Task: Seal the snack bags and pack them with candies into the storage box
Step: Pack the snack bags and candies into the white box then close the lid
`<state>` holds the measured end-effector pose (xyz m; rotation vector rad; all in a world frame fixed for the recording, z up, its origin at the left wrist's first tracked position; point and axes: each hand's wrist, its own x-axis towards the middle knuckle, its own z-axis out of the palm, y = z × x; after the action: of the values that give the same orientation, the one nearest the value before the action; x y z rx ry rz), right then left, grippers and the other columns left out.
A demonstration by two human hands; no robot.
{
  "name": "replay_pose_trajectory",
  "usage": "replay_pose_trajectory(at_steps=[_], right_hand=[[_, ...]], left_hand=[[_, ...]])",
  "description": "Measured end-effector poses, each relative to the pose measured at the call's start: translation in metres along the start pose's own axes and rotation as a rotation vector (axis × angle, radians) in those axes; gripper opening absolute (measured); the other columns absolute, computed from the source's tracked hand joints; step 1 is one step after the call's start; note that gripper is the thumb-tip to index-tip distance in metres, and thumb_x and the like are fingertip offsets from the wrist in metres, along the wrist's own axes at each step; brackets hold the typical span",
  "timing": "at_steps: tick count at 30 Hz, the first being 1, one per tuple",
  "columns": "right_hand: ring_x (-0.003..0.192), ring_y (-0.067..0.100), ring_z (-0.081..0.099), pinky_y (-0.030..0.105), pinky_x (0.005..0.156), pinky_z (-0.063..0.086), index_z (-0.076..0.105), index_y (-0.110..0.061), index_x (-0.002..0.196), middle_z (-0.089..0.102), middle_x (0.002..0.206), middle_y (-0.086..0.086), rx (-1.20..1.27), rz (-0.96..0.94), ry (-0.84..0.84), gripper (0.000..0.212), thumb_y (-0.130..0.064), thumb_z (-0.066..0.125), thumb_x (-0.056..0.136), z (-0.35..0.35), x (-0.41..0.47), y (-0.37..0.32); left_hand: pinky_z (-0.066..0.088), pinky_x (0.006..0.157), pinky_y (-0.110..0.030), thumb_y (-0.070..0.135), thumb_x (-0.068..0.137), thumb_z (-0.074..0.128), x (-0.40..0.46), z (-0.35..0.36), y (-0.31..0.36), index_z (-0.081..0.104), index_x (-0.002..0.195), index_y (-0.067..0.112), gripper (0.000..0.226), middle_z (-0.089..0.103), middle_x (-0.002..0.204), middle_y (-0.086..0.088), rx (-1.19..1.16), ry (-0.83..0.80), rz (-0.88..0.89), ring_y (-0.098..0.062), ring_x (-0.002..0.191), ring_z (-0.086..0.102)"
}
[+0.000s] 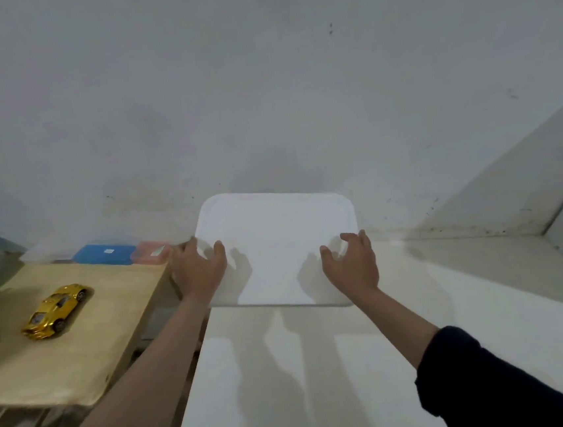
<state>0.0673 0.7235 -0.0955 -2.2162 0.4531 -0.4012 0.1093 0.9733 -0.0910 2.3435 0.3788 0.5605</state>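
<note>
Both hands reach forward over a white lid (278, 244) lying flat at the far end of a white table (356, 361), near the wall. The left hand (198, 271) and right hand (352, 265) have loosely spread, slightly bent fingers at the lid's side edges; whether they touch it is unclear. The lid is plain, rectangular, round-cornered.

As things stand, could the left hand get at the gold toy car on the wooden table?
Probably yes. The left hand hovers open at the white lid's left edge, holding nothing. The gold toy car sits uncovered on the wooden table to its left, with nothing between them.
</note>
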Motion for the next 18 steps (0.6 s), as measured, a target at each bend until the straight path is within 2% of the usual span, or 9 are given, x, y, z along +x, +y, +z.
replay_pose_trajectory(at_steps=[3, 6, 12, 18], right_hand=[[0.134, 0.035, 0.036, 0.042, 0.100, 0.038, 0.048, -0.012, 0.132, 0.026, 0.152, 0.013, -0.077, 0.030, -0.069, 0.059, -0.045, 0.059, 0.084, -0.005, 0.037, -0.009], [0.124, 0.039, 0.044, 0.043, 0.095, 0.042, 0.053, -0.011, 0.126, 0.038, 0.140, 0.016, -0.156, 0.021, -0.121, 0.055, -0.046, 0.058, 0.084, -0.003, 0.070, -0.012], [0.119, 0.038, 0.047, 0.041, 0.092, 0.043, 0.056, -0.010, 0.121, 0.044, 0.130, 0.014, -0.200, 0.025, -0.180, 0.052, -0.047, 0.057, 0.084, 0.019, 0.118, -0.009], [0.116, 0.037, 0.043, 0.038, 0.081, 0.041, 0.055, -0.010, 0.118, 0.043, 0.125, 0.014, -0.308, 0.055, -0.197, 0.044, -0.041, 0.053, 0.087, 0.045, 0.134, 0.006]], left_hand=[[0.038, 0.097, -0.040, 0.041, 0.088, 0.056, 0.031, 0.013, 0.015, 0.049, 0.128, 0.000, 0.058, 0.053, 0.127, -0.020, 0.055, -0.072, 0.061, -0.034, 0.116, 0.049], [0.037, 0.102, -0.044, 0.041, 0.088, 0.056, 0.057, 0.031, 0.020, 0.046, 0.133, 0.001, 0.061, 0.051, 0.133, -0.020, 0.039, -0.151, 0.065, -0.036, 0.122, 0.047], [0.033, 0.107, -0.044, 0.039, 0.087, 0.060, 0.093, 0.068, 0.012, 0.045, 0.135, 0.001, 0.063, 0.049, 0.138, -0.017, 0.029, -0.245, 0.048, -0.036, 0.128, 0.043], [0.039, 0.100, -0.044, 0.032, 0.082, 0.066, 0.110, 0.090, -0.001, 0.057, 0.119, -0.004, 0.053, 0.057, 0.125, -0.022, 0.080, -0.231, 0.127, -0.039, 0.118, 0.049]])
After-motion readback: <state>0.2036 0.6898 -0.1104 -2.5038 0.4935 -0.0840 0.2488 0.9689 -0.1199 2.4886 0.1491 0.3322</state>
